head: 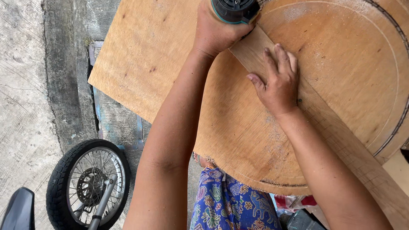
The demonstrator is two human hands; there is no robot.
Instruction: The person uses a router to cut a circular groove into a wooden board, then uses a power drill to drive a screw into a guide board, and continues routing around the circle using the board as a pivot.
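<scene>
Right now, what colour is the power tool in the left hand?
Black with teal trim on the power tool; head view.

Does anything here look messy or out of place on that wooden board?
Only sawdust scattered over the plywood sheet, thickest near the curved cut groove. The left hand grips a power tool; the right hand presses flat on a wooden strip. Nothing looks damaged.

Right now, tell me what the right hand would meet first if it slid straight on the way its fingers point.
The right hand lies flat on a wooden strip, fingers pointing along it toward the power tool held by the left hand; likely that tool first.
</scene>
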